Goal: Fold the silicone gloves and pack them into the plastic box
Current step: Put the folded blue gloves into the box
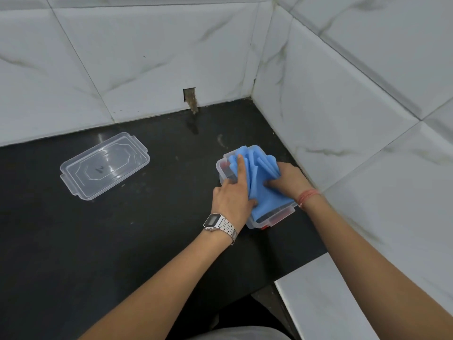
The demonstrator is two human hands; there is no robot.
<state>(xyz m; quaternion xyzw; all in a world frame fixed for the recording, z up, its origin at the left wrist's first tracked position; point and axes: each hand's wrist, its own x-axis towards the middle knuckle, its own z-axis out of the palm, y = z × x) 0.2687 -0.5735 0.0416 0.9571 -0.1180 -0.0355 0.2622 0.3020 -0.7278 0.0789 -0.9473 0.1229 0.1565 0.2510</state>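
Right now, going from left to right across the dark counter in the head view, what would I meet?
Clear plastic lid lying flat → left hand with a silver wristwatch → folded blue silicone gloves in the clear plastic box → right hand pressing them → white marbled wall tiles.

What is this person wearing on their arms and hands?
No gloves or sleeves show: both forearms are bare. The left hand has a silver metal-band digital watch at the wrist; the right hand has thin red thread wound round its wrist.
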